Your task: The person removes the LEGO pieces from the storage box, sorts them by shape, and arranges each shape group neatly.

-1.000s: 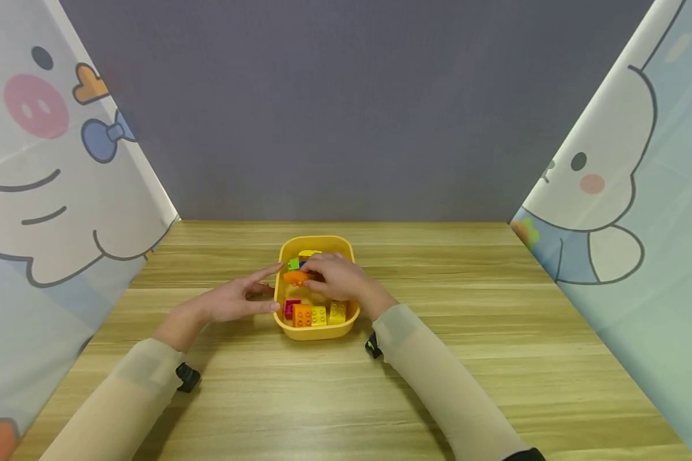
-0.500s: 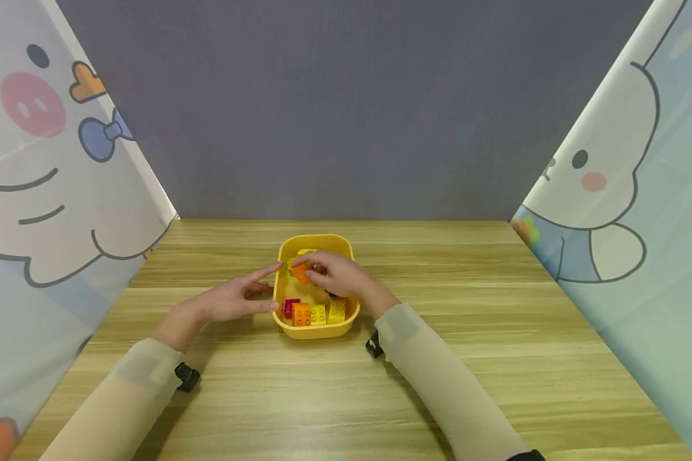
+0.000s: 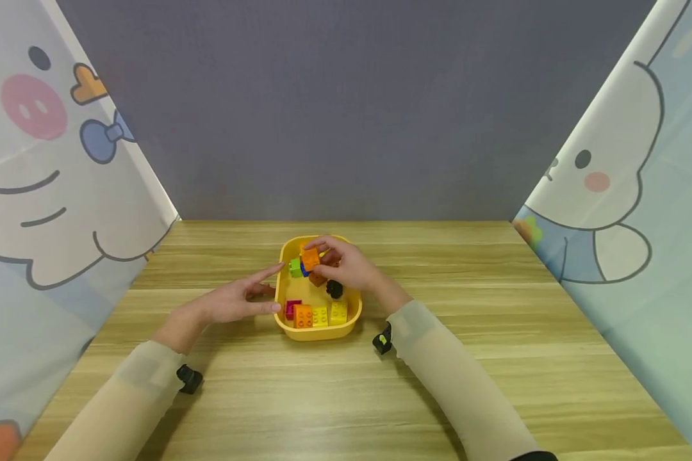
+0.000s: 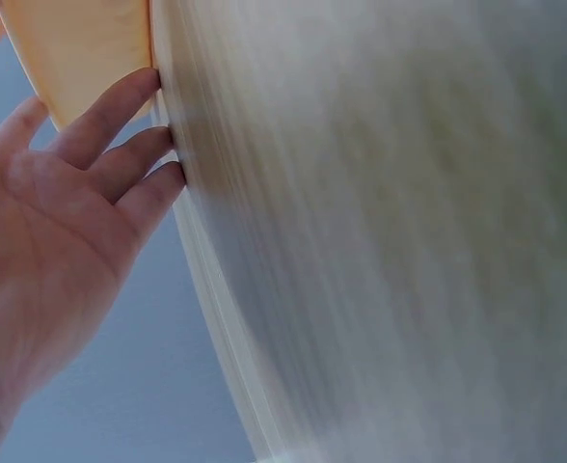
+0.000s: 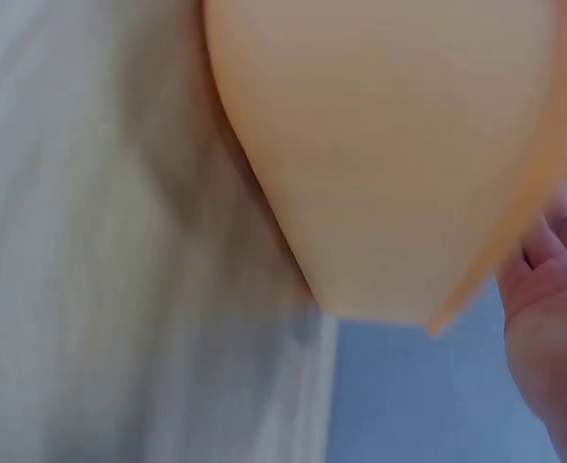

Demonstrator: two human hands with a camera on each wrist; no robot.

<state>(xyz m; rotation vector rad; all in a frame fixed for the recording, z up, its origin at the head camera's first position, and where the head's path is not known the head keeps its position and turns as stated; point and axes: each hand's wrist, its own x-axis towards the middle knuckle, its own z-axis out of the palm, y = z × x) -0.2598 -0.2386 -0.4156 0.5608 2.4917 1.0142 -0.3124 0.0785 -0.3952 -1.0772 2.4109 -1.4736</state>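
A yellow bin [image 3: 279,291] with rounded corners stands on the table, holding several toy building bricks. Over its back part my right hand [image 3: 348,264] pinches an orange brick [image 3: 311,258] between thumb and fingers. Beneath and beside that brick lie a green brick [image 3: 295,267], a blue brick partly covered, and a brown brick [image 3: 318,278]. A black piece [image 3: 334,289] sits below the right palm. My left hand [image 3: 230,302] has its fingers spread, with thumb and index fingertips at the bin's left rim. The left wrist view shows that hand [image 4: 62,212] beside the bin's wall [image 4: 91,43].
Along the bin's front lie a magenta brick [image 3: 293,310], an orange brick [image 3: 303,316] and two yellow bricks [image 3: 338,313]. Wooden tabletop [image 3: 467,307] surrounds the bin. A grey panel [image 3: 346,115] rises behind, with cartoon-printed cloths at both sides.
My right hand has lifted the orange brick and turned it, shifting slightly right and back. The brown brick and black piece have come into sight. The left hand has stayed at the rim.
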